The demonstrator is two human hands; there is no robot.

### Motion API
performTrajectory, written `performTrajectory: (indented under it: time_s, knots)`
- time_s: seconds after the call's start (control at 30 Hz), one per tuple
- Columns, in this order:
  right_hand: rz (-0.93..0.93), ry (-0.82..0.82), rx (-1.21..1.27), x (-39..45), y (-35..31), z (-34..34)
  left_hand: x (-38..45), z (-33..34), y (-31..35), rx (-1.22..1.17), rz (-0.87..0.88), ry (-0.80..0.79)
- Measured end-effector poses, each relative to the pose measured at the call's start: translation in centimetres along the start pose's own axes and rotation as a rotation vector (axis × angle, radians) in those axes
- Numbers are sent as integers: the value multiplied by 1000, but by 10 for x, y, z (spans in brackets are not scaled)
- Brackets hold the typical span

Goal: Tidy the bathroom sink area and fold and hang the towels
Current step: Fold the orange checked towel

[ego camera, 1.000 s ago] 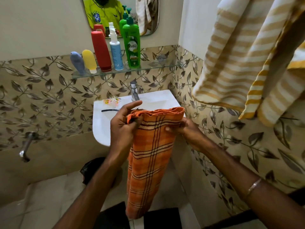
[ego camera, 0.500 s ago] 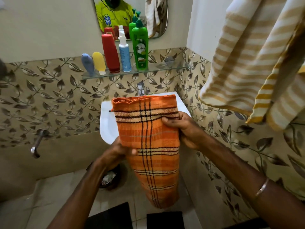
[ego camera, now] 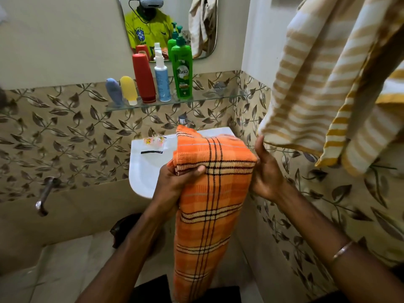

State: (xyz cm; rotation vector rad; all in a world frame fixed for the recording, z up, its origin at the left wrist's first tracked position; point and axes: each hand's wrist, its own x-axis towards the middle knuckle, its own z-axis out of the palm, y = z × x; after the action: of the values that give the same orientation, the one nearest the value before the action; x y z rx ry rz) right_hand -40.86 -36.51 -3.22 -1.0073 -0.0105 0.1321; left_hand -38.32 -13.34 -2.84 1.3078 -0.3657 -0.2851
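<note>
Orange plaid towel [ego camera: 209,193] hangs folded between both hands: left grip [ego camera: 175,178] clutches its edge, right grip [ego camera: 265,171] presses flat.

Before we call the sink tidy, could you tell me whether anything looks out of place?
Yes: a crumpled orange wrapper and a thin black strip lie loose on the white sink rim, left of the orange towel.

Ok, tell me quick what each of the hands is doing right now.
Left hand: grips the folded edge of the orange towel.
Right hand: on the towel's right edge, fingers hidden behind the cloth, so its grip cannot be told.
</note>
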Motion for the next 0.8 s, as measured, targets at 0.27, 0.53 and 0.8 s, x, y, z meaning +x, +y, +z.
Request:
performTrajectory:
  time_s: [0.27,0.53,0.8]
  knots:
    - [90,-41,-308,-19,65,-8,10,-13,32,17,22,104]
    - [59,-41,-212,-9,70,18,18,-45,31,-155,-264,135]
    - [58,33,-11,3,30,25,-6,-53,-18,-153,-304,-166]
